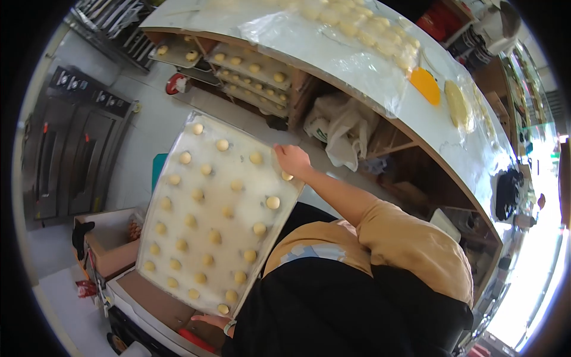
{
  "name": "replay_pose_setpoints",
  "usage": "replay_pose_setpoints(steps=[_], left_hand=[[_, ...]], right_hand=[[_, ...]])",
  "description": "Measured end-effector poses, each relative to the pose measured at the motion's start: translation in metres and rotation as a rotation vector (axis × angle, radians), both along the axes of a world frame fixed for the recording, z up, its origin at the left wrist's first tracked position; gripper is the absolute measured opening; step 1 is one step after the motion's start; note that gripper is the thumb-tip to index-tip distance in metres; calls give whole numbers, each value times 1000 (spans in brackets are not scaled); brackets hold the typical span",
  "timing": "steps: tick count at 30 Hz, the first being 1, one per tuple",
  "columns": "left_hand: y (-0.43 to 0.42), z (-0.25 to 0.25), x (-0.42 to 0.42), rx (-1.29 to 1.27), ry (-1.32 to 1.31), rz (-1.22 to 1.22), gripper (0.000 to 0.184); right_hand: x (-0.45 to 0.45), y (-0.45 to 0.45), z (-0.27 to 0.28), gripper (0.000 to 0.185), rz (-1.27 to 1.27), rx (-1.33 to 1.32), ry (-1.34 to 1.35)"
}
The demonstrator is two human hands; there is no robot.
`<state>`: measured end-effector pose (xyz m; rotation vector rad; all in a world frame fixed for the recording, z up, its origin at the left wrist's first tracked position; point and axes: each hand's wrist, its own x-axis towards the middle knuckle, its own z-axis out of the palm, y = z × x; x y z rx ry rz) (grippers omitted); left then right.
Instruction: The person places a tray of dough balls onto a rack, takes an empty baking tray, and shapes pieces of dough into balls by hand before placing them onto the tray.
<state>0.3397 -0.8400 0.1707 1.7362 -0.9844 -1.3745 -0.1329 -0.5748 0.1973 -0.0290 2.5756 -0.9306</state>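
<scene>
A large pale tray (217, 223) with rows of several small round dough pieces (215, 237) is held in front of my body. At its upper right corner, my right hand (291, 160) grips the rim with fingers wrapped round it, beside a dough piece. Below the tray's lower edge is my left hand (211, 321), its fingers stretched out and partly under the tray. A band circles the left wrist.
A white worktable (380, 77) holds more dough, plastic film and an orange scraper (424, 86). Trays of dough (253, 68) fill shelves beneath it. An oven (77, 143) stands left. An open box (110, 238) sits lower left, and plastic bags (342, 128) hang under the table.
</scene>
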Motion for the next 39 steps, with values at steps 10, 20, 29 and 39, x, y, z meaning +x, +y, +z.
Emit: replay_pose_setpoints(steps=[10, 20, 29, 39], left_hand=[[6, -47, -4, 86, -316, -115, 98], [56, -55, -45, 330, 237, -8, 97], [69, -118, -75, 224, 101, 62, 91], [81, -257, -68, 221, 50, 151, 85]], right_hand=[[0, 49, -22, 52, -114, 74, -119], [-6, 104, -88, 50, -258, 158, -128], [-67, 102, -163, 53, -158, 99, -58], [-104, 96, -296, 46, -149, -168, -61]])
